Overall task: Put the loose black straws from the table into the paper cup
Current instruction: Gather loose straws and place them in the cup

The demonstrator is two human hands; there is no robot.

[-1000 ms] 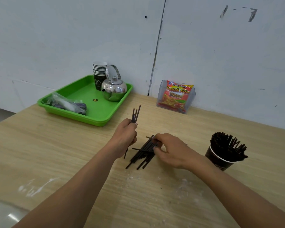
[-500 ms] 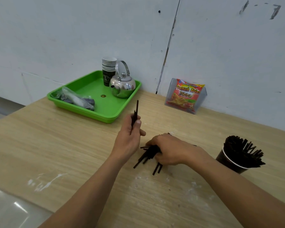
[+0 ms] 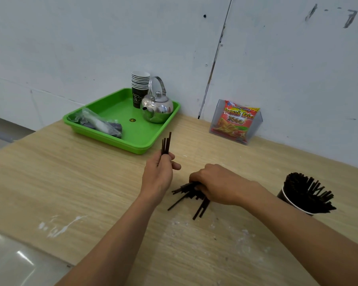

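Your left hand (image 3: 159,172) grips a small bunch of black straws (image 3: 166,144) upright, their ends sticking up above your fingers. Just beside it, your right hand (image 3: 215,182) lies knuckles-up on the pile of loose straws (image 3: 186,197) on the bench (image 3: 70,172), fingers curled round several of them; others fan out below your wrist. The paper cup (image 3: 291,200) stands to your right, apart from the pile, crammed with straws. Far left, a green tray (image 3: 132,146) carries a steel kettle (image 3: 157,108), a stack of cups (image 3: 140,87) and a plastic bag (image 3: 99,122). A snack packet (image 3: 239,120) stands by the wall.
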